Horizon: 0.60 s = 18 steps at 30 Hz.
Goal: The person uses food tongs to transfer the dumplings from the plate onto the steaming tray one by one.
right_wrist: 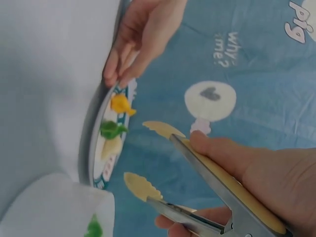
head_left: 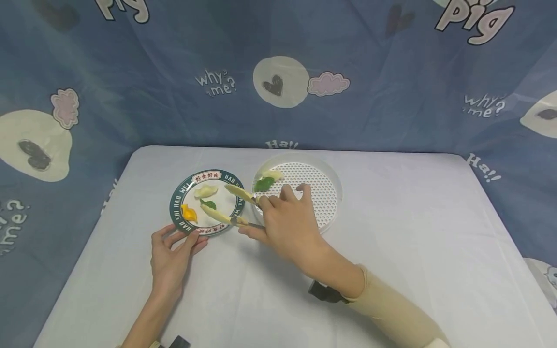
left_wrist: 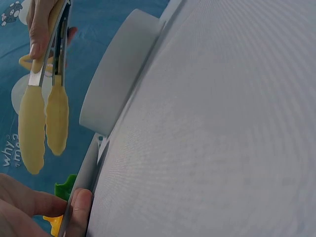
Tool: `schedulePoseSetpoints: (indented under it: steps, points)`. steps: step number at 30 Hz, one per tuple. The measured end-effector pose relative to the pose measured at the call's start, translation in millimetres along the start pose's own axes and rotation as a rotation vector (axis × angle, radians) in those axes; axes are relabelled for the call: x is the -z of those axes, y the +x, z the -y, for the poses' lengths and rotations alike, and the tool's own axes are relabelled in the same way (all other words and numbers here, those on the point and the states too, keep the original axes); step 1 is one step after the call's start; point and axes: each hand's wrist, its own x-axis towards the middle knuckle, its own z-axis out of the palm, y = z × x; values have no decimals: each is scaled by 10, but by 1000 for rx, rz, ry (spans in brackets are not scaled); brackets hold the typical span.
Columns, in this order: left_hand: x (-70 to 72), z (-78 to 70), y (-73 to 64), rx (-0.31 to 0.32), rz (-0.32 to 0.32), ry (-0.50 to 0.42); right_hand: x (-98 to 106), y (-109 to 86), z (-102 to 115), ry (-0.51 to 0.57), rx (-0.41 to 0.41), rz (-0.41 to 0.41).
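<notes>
My right hand (head_left: 291,222) holds yellow-tipped metal tongs (right_wrist: 207,182), their two arms spread apart with nothing between the tips. In the head view the tongs overlap a round plate (head_left: 176,198) with a green lettered rim. My left hand (head_left: 171,263) pinches the near rim of this plate between thumb and fingers, as the left wrist view also shows. On the plate lie a pale dumpling-like piece (head_left: 206,191), a small green piece (head_left: 209,204) and a yellow piece (head_left: 189,213). The tongs partly hide the green one in the head view.
Right of the plate stands a round white tray with a perforated bottom (head_left: 319,193) and a raised wall. Inside it, at the left, are a green piece (head_left: 263,184) and a pale piece (head_left: 272,175). A blue printed cloth (head_left: 174,72) hangs behind the white table (head_left: 413,217).
</notes>
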Motion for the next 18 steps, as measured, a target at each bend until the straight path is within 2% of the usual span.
schedulePoseSetpoints:
  steps: [18]
  points:
    - [12, -9, -6, 0, 18, -10, -188, 101, 179, -44, 43, -28]
